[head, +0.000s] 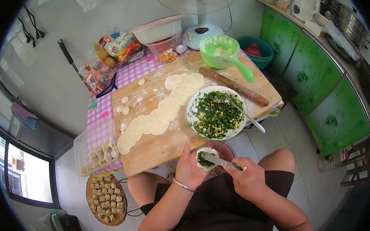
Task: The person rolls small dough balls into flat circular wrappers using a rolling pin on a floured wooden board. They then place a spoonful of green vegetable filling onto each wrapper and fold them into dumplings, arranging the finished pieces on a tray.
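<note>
On my left hand [189, 171] rests a round dough wrapper [213, 151] with chopped green filling on it. My right hand [246, 177] grips a flat metal spatula [216, 160], its blade against the filling. Beyond them, a white bowl [189, 113] holds chopped greens with yellow bits, and a metal spoon [252, 119] leans in it. Overlapping dough wrappers [157, 121] run diagonally across the floured wooden board [176, 144]. Small dough pieces [125, 110] lie at the board's left. A wooden rolling pin [235, 86] lies behind the bowl.
A green plastic bowl [213, 62] with a handle stands at the board's back. Filled dumplings sit in a clear plastic container [82, 137] at left and on a round woven tray [92, 212] below. Behind the table stands a fan [201, 33]; green cabinets [316, 82] are at right.
</note>
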Demonstrator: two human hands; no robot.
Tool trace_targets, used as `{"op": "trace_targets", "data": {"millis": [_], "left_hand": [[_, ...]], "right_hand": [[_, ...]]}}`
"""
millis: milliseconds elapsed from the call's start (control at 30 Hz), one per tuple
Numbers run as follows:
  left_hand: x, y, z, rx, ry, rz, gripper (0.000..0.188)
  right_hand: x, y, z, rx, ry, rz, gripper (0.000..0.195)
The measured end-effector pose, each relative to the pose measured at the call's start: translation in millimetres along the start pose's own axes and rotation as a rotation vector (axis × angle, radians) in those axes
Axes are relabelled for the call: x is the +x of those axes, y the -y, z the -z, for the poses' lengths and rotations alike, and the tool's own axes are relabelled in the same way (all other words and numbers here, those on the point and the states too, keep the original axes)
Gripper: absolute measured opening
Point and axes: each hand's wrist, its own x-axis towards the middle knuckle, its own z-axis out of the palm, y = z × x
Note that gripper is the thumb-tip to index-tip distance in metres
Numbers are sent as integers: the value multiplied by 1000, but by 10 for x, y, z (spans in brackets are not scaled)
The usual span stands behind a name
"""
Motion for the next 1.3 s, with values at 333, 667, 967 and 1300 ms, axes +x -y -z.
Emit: {"op": "trace_targets", "data": {"millis": [333,667,967,1300], "left_hand": [[-57,-25,30,-168,29,49,80],[-60,-2,127,-169,-85,22,82],[-127,-12,88,-225,12,79,77],[-133,74,48,-143,-69,28,76]], "right_hand": [[-149,55,-31,-13,22,-73,40],[-276,55,-24,-61,171,-75,39],[-205,17,-34,-20,213,25,36],[-247,10,-99,-9,152,2,36]]}}
